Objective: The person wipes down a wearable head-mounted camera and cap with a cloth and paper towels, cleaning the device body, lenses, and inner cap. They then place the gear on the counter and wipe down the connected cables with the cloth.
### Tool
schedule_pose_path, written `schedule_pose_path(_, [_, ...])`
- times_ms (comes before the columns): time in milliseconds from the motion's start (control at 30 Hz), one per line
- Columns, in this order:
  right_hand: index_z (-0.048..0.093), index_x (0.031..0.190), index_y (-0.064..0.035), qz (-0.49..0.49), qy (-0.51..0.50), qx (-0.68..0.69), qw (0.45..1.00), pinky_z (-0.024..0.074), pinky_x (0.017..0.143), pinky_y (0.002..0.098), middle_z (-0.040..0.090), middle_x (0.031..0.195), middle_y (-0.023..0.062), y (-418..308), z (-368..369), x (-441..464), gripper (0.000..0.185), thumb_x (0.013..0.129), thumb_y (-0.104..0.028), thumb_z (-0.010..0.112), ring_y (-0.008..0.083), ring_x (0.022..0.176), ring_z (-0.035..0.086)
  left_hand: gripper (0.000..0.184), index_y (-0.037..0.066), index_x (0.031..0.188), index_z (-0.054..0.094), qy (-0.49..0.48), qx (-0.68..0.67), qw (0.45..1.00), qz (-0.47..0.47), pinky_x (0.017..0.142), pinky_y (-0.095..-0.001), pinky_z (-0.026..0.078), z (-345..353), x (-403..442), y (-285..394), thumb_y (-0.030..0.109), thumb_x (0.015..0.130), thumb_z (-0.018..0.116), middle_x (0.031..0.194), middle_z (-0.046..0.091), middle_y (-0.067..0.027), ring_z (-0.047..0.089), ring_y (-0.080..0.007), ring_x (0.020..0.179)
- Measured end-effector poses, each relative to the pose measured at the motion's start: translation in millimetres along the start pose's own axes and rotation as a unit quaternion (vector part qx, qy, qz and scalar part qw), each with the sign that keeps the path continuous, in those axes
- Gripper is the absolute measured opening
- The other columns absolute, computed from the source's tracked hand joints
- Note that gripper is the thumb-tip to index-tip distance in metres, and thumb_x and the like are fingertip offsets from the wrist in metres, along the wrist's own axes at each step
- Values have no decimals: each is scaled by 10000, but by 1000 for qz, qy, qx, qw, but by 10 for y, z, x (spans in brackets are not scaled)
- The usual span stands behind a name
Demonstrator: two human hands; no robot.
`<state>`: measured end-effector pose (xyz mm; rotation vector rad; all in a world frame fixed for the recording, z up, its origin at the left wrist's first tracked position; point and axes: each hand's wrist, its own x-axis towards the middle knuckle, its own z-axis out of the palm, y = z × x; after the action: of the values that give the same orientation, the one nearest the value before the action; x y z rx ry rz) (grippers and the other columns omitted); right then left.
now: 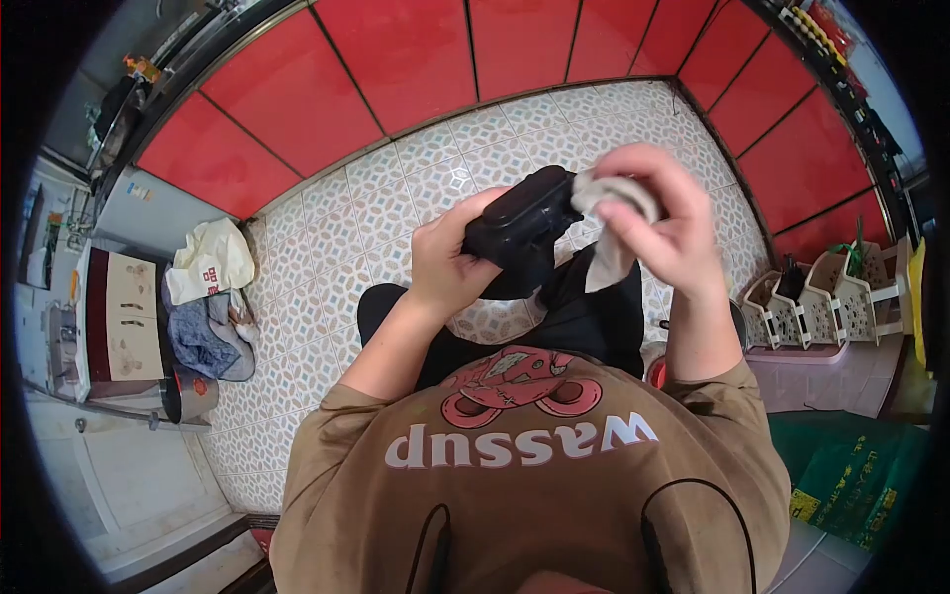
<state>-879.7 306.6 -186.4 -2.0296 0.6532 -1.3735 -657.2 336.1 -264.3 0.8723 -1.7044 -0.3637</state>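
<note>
My left hand [450,252] is closed around a glossy black object [520,223] with a rounded, box-like shape. Its exact kind does not show clearly. In my right hand [673,223] is a crumpled whitish cloth [612,259], pinched between the fingers and thumb. The cloth's upper part meets the right end of the black object, and its loose end hangs down below my right hand. Both hands are held up over my lap, in front of my black trousers [614,315]. The underside of the black object is partly hidden by my left hand.
Red cabinets [396,59] run along the far wall above the patterned tile floor [307,297]. At left are a whitish bag [210,262], a grey-blue cloth heap [203,332] and a bucket [193,394]. White perforated baskets [821,302] and a green bag [836,470] stand at right.
</note>
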Motion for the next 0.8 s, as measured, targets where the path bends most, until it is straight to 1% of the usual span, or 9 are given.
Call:
schedule_pose_path(33, [659,837,-14,1,2,-1,1000,473,687,312,605,891,108,18,-11,3,105,736,11,646,230,784,602,489,47,1143,610,-2,-1,1000,1,773,-292,545,-4,4,8,-29,669,707,1021,699,-122,699,-212,913])
schedule_pose_path(133, [664,829,9,-108,-148,-91,979,452,730,291,606,910,91,126,-68,51,102,755,75,640,182,830,579,460,-15,1157,581,-43,-33,998,-39,856,-287,499,-34,-14,50,-24,724,736,1056,678,-114,647,-169,961])
schedule_pose_path(167, [664,829,9,-109,-149,-90,979,452,730,291,606,910,91,133,-101,62,102,755,75,640,182,830,579,460,-15,1157,581,-42,-32,998,-39,856,-287,499,-36,-16,43,-24,724,736,1056,678,-114,647,-169,961])
schedule_pose_path(267, [675,849,6,-130,-141,-265,945,454,680,272,602,872,79,103,-209,98,102,782,71,637,148,785,575,472,-21,1149,576,-12,-91,991,-96,868,-278,486,-29,-34,6,-22,713,757,1041,671,-88,631,-153,964])
schedule_pose_path(300, [675,849,6,-130,-141,-265,945,454,680,272,602,872,79,88,-183,85,102,782,71,637,148,785,575,472,-21,1149,576,-12,-91,991,-96,868,-278,486,-23,-23,-3,-22,713,757,1041,671,-88,631,-153,964])
schedule_pose_path(400, [680,869,9,-22,-49,-64,997,448,616,248,595,842,72,-28,6,-1,90,788,43,659,139,717,570,483,-3,1149,592,-9,-80,990,-116,831,-274,505,-21,-2,-26,-20,694,756,1011,683,-92,644,-140,933])
schedule_pose_path(567, [678,883,19,-47,-61,-128,989,437,572,224,592,845,76,84,117,-44,110,776,47,671,129,674,563,427,-14,1129,592,-10,-80,988,-129,807,-257,502,-40,18,23,-25,728,738,979,677,-70,632,-115,898])
schedule_pose_path(700, [676,897,27,-8,-28,-177,984,449,584,229,595,850,80,103,55,-38,133,765,46,685,136,684,571,343,-23,1086,598,-15,-200,956,-216,779,-238,492,-45,14,-22,-26,764,715,941,661,-37,607,-82,850])
schedule_pose_path(800, [677,903,27,-101,-3,-181,978,466,595,248,598,848,83,81,250,-23,147,759,55,684,148,700,583,275,-20,1043,603,-15,-262,938,-225,756,-222,478,-1,70,46,-23,786,703,913,645,-13,580,-57,812])
